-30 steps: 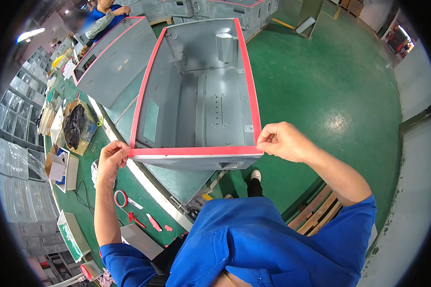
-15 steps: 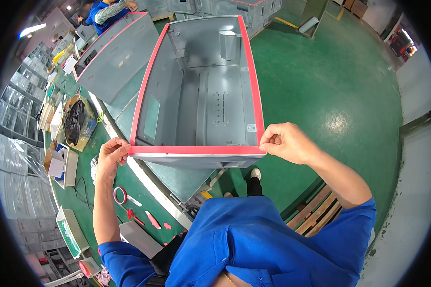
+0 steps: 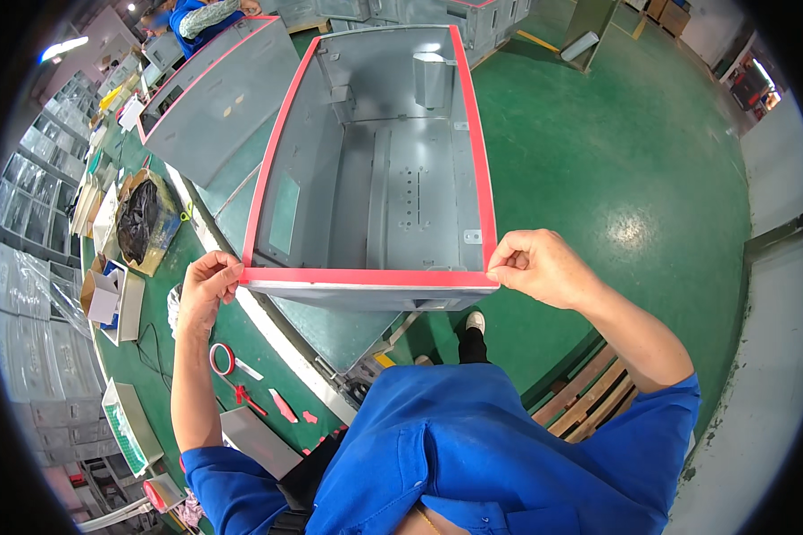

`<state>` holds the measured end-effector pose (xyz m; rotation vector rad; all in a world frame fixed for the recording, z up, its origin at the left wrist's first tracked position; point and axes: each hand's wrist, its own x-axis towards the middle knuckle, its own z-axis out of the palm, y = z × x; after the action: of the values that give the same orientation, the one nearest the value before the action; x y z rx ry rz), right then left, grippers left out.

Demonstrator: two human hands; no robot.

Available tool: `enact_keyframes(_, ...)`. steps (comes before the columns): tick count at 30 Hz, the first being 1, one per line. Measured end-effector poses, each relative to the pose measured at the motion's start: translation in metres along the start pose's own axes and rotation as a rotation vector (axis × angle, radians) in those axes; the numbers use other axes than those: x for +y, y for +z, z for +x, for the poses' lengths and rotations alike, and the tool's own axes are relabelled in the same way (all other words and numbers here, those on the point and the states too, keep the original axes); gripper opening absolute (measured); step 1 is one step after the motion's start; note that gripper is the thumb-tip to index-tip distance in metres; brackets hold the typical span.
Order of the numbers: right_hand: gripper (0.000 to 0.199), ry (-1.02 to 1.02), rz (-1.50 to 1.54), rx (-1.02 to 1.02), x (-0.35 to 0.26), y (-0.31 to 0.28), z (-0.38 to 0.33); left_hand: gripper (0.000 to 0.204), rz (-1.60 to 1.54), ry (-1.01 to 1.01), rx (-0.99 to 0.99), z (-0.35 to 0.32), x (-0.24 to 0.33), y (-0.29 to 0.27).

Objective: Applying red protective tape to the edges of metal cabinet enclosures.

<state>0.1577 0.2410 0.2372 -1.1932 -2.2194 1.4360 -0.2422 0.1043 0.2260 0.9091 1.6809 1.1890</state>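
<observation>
In front of me is an open grey metal cabinet (image 3: pixel 352 192), a box with its open side up, holes and brackets inside it. Red tape (image 3: pixel 370 277) lines its rim on the left, right and near sides. At the near left corner my left hand (image 3: pixel 207 285) is closed, thumb and fingertips pinching the end of the near strip. My right hand (image 3: pixel 537 267) pinches that strip's other end at the near right corner. The strip runs straight between both hands along the near edge. Whether it is pressed down everywhere, I cannot tell.
On the green bench to the left lie a tape roll (image 3: pixel 222 359), red-handled scissors (image 3: pixel 248 399) and red scraps (image 3: pixel 283 406). A bag-lined box (image 3: pixel 141 218) stands farther up. Another taped grey panel (image 3: pixel 214 98) and a co-worker (image 3: pixel 201 22) are beyond. A wooden pallet (image 3: pixel 589 392) lies right.
Both hands keep their pinch on the strip's ends at the near corners. The view has shifted slightly; little else differs.
</observation>
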Motion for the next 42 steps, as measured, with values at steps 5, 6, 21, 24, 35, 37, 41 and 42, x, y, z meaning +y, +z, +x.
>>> enact_keyframes(5, 0.005, -0.037, 0.003, 0.019, 0.0, 0.002, -0.001, 0.008, -0.006, 0.011, 0.005, 0.0, 0.0, 0.001)
enact_keyframes(6, 0.005, -0.045, 0.001, 0.021, 0.001, 0.002, -0.001, 0.008, -0.007, 0.009, 0.007, 0.0, 0.0, 0.002)
enact_keyframes(21, 0.005, -0.074, 0.013, 0.05, 0.003, 0.004, -0.003, 0.008, -0.011, 0.018, -0.004, 0.0, -0.001, 0.001)
enact_keyframes(24, 0.005, -0.067, 0.015, 0.04, 0.003, 0.003, -0.002, 0.008, -0.011, 0.016, -0.006, 0.0, 0.001, 0.001)
enact_keyframes(35, 0.009, 0.049, 0.024, -0.065, -0.001, -0.005, 0.004, 0.008, -0.006, 0.014, -0.001, 0.0, 0.001, 0.001)
enact_keyframes(37, 0.009, 0.054, 0.027, -0.07, 0.0, -0.005, 0.006, 0.008, 0.003, 0.013, 0.004, 0.0, 0.0, 0.002)
enact_keyframes(41, 0.01, 0.058, 0.011, -0.078, -0.003, -0.006, 0.006, 0.008, 0.005, 0.015, 0.012, 0.001, -0.001, 0.001)
enact_keyframes(42, 0.01, 0.059, 0.003, -0.078, -0.003, -0.006, 0.006, 0.008, 0.006, 0.019, 0.015, 0.001, -0.002, 0.001)
